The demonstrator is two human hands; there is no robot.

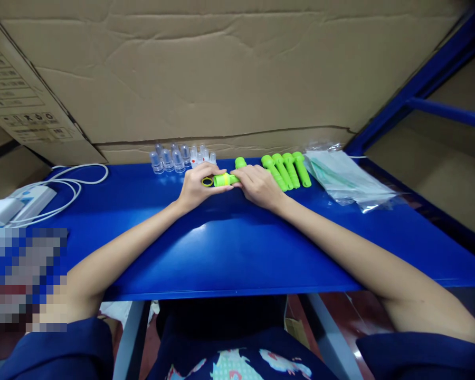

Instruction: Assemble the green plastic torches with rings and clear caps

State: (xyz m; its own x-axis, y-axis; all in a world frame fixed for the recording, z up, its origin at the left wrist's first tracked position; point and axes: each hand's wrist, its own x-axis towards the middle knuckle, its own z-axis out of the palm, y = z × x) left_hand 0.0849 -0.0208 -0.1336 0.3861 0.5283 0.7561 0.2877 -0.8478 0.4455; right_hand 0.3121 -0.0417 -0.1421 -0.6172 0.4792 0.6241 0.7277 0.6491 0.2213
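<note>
A bright green flashlight-shaped plastic tube [222, 180] lies sideways between my hands, its wide end to the left and a yellow-green band round its neck. My left hand [198, 184] pinches it near that band with thumb and fingertips. The narrow end is in the closed fingers of my right hand [261, 184], which hide part of it. On the table inside the curve of my left hand is a yellow ring [207, 182]. Just behind my hands another green flashlight body [240, 162] shows only its top part.
Several green flashlight bodies [288, 170] lie side by side to the right, beside clear-bagged white-green items [348, 177]. Clear plastic capsules [167, 158] and small clear pieces with red marks [200, 155] stand at the back. A white cable [77, 182] coils left. Cardboard [237, 79] walls the blue table [221, 258].
</note>
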